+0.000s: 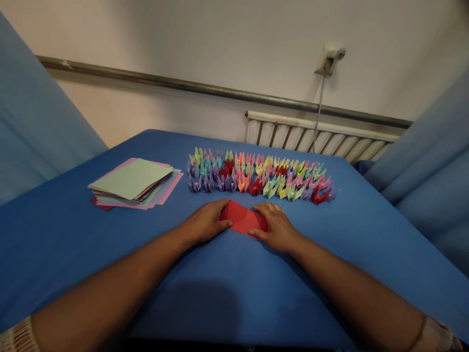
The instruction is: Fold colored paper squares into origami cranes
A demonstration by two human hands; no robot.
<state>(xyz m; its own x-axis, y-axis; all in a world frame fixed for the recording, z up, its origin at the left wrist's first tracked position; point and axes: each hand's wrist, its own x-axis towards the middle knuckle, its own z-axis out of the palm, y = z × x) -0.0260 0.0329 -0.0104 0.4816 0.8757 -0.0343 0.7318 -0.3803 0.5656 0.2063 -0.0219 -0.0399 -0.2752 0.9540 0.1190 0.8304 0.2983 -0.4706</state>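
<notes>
A folded red paper lies flat on the blue table. My left hand rests on its left end, fingers pressed down along the edge. My right hand covers its right end, with fingers over the top edge and thumb at the lower edge, pinching the paper. Just beyond the hands stand rows of several small folded paper cranes in many colours. A stack of coloured paper squares, light green on top, lies at the left.
Blue curtains hang at the left and right. Behind the table are a white wall with a metal rail, a white railing and a wall socket with a cord.
</notes>
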